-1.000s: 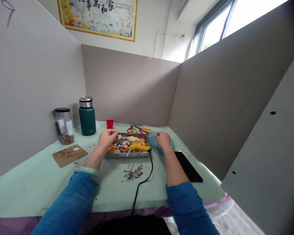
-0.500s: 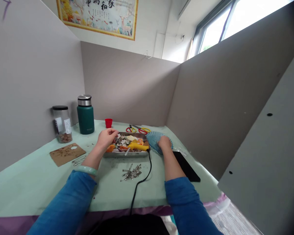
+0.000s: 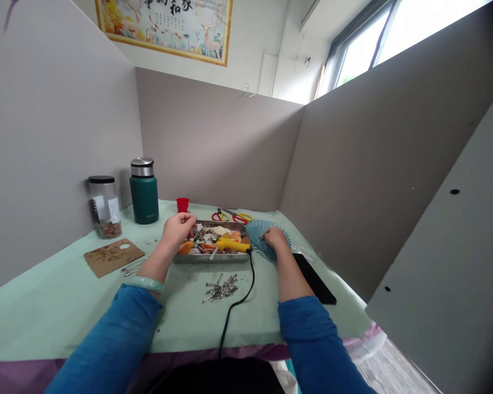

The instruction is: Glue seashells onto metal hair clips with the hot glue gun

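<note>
My left hand [image 3: 178,230] is closed in a pinch at the left end of a metal tray [image 3: 213,259]; whatever its fingertips hold is too small to name. The tray is full of shells and small bits, with a yellow glue gun [image 3: 234,245] lying across its right side. My right hand [image 3: 276,237] is closed over a blue shell-shaped dish [image 3: 259,232] right of the tray. Something small and dark shows at its fingertips, but I cannot make out what. In front of the tray lies a heap of small silver metal clips [image 3: 222,288].
A black cord [image 3: 235,305] runs from the glue gun to the front edge. Scissors [image 3: 241,218] and a red cup [image 3: 183,205] stand behind the tray. At left are a green bottle [image 3: 143,197], a jar [image 3: 105,210] and a brown card [image 3: 114,257]. A black slab [image 3: 315,280] lies at right.
My right hand has gone down into the blue dish, then lifted slightly and shifted left. My left hand keeps its pinch by the tray. The view has shifted a little.
</note>
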### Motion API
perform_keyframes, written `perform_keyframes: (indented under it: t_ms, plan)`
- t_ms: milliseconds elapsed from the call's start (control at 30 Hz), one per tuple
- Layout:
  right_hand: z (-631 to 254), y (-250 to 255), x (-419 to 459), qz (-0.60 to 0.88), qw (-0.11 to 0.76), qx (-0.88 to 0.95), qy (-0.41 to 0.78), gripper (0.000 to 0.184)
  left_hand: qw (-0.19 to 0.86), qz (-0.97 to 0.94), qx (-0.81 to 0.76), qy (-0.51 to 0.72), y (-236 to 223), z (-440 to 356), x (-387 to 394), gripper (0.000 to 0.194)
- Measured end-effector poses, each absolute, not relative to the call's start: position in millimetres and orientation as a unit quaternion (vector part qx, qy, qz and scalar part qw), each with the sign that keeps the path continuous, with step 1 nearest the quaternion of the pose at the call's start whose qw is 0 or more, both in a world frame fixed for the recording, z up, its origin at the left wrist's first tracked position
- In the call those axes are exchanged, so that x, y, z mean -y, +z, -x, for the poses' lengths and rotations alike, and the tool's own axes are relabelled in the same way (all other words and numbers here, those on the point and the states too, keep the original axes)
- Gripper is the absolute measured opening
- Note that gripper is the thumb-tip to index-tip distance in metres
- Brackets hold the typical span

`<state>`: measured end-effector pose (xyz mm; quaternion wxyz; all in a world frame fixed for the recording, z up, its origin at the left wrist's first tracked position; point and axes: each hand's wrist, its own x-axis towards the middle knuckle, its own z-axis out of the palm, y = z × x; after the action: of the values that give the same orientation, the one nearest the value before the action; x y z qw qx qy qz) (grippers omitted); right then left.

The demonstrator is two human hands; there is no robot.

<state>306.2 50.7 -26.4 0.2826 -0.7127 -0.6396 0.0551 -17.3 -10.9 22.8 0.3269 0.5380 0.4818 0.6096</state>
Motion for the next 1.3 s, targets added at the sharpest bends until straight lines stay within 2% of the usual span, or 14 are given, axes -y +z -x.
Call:
perform_keyframes:
  t_ms: [200,333,433,633,733,833,967,1300]
  plan:
    - [-298.9,-18.5,-40.2,0.775,0.256,0.574,0.071,0.013,0.315,-0.538,-0.489,0.610,20.0,19.0,6.1,0.030]
    - [-293.6,-4.8,-31.1,0.782,0.299,0.545,0.046,0.012,0.301,-0.521,-0.504,0.619,20.2,30.4,-1.2,0.032]
    - [-287.3,2.3,-26.1,0.771,0.344,0.536,0.022,0.016,0.230,-0.529,-0.554,0.600,22.8,44.4,-8.1,0.028]
    - [-272.7,6.3,-22.3,0.698,0.466,0.544,0.007,0.017,0.006,-0.678,-0.632,0.374,30.3,49.1,-21.4,0.018]
    - [-267.9,7.0,-20.3,0.683,0.483,0.547,0.016,0.018,-0.047,-0.732,-0.641,0.223,29.0,39.0,-26.9,0.022]
    - [-264.9,8.1,-16.9,0.676,0.481,0.557,0.021,0.025,-0.064,-0.741,-0.650,0.154,23.6,31.8,-31.1,0.027]
    - [-260.7,9.8,-12.3,0.675,0.460,0.576,0.021,0.041,-0.097,-0.743,-0.640,0.170,14.2,31.2,-37.1,0.030]
    - [-253.0,10.2,-10.6,0.660,0.419,0.624,0.011,0.041,-0.013,-0.762,-0.608,0.222,-3.7,38.7,-51.7,0.017]
